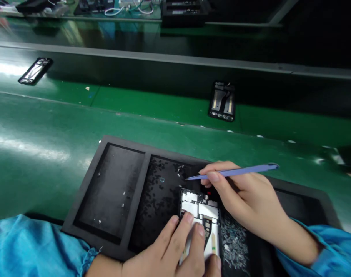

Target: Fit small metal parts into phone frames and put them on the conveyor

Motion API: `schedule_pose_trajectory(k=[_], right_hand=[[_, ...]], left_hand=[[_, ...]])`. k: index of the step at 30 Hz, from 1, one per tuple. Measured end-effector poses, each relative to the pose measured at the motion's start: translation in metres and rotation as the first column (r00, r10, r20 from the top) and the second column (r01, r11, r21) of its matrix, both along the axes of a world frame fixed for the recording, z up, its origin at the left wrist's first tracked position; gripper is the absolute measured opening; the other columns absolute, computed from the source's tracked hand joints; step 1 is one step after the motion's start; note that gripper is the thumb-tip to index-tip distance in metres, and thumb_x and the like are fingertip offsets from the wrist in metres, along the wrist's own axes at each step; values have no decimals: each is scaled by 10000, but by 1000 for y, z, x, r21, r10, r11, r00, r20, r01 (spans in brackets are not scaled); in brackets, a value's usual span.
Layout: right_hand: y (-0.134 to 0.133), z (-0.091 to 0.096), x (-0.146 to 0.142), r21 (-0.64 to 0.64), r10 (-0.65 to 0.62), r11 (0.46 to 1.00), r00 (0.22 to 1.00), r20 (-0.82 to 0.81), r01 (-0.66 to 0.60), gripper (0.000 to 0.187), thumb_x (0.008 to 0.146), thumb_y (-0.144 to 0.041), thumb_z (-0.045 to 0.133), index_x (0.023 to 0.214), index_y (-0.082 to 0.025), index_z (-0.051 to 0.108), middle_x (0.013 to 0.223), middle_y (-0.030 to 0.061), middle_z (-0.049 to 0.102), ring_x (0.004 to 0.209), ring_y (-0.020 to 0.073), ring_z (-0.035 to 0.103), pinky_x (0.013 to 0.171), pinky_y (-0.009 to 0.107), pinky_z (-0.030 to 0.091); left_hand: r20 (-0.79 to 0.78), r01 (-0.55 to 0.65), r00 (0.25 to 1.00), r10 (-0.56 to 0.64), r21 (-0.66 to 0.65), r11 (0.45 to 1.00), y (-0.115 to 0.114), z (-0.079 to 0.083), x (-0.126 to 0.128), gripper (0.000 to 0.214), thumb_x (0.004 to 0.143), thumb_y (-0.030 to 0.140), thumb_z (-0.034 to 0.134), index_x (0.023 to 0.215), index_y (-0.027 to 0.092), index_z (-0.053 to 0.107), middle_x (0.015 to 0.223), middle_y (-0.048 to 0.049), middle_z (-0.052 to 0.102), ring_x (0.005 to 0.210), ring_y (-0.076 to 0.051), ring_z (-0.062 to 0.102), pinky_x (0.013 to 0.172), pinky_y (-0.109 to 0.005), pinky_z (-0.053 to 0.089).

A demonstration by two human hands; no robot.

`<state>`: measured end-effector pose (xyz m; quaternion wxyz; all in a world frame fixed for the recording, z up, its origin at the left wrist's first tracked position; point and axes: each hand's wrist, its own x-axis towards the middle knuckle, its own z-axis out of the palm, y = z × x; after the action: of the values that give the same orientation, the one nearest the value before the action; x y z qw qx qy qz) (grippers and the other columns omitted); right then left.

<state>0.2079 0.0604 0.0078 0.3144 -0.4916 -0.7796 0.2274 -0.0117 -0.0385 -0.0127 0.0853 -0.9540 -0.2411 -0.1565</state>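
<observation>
An opened phone (208,211) with bare inner parts lies over the black foam tray (148,151). My left hand (175,252) rests on its lower part, fingers spread over the left side and thumb near the right edge. Pinched in my right hand (244,196) is a pair of purple tweezers (250,169), its dark tip pointing left, just above the phone's top end. Below the tip, the tray's middle compartment holds many small dark pieces (155,192) and a few tiny bright bits. To the phone's right lies a heap of small grey parts (234,246).
Beyond the tray, another opened phone (222,100) lies on the green bench (152,100), with a further one (35,71) at far left. A grey rail (135,56) crosses behind them. Cables and a black rack (183,11) stand at the back.
</observation>
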Motion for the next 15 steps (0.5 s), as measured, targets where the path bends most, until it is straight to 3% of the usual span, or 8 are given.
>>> schedule_pose_trajectory(k=[2,7,11,15], right_hand=[[-1,1,-1,-105,-65,993,997,-52,59,231,1028,-302,520,859,-221,656,776,19,729,581,124,677,509,239,535],[-1,2,-5,-355,-225,930,911,-345,95,234,991,-406,613,1155,-241,582,639,-32,670,543,150,673,499,264,574],[0,5,-6,-383,-218,923,875,-432,41,243,970,-408,651,1130,-262,542,619,-45,661,544,147,680,507,256,591],[-6,6,-2,-266,-183,961,888,-422,71,139,956,-342,677,957,-251,571,638,-36,682,556,138,703,506,231,603]], left_hand=[[-14,17,1000,-17,0,1000,-1,0,0,387,1037,313,583,1400,182,556,1384,-136,634,1233,-297,670,1098,-447,525],[-19,10,1000,-11,-11,1000,-3,-2,-1,395,1036,316,587,1407,183,564,1395,-147,623,1238,-323,664,1104,-477,515],[-15,21,1000,-21,-5,1000,0,-1,-1,397,1043,324,567,1415,184,562,1377,-148,637,1231,-326,669,1084,-473,528],[-11,30,999,-30,12,999,3,0,0,395,1036,320,564,1406,182,571,1332,-131,671,1196,-327,689,1035,-457,566]])
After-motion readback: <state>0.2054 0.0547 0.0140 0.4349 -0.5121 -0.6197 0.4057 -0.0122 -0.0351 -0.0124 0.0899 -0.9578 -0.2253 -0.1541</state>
